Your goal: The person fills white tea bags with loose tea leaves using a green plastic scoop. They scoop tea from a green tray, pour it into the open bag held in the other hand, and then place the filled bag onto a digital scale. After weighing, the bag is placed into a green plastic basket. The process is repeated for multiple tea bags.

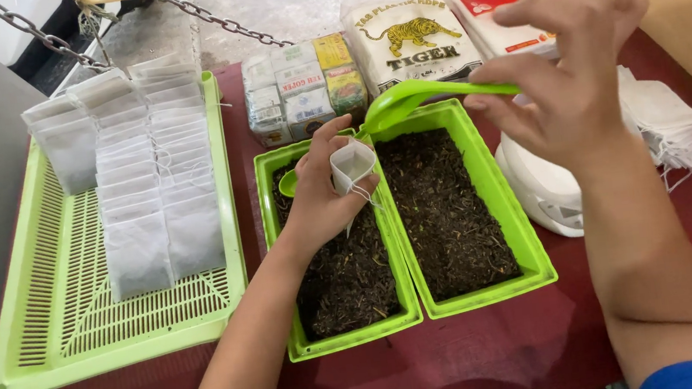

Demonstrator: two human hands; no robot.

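My left hand holds a small white filter bag open at its mouth, above the left of two green tubs filled with dark loose tea leaves. My right hand grips the handle of a bright green plastic scoop, whose bowl tips down right at the bag's opening. The right green tub of tea leaves lies beneath the scoop.
A light green slatted tray at the left carries rows of filled white bags. Small boxes and plastic packets stand behind the tubs. A pile of empty white bags and a white container lie at the right on the red table.
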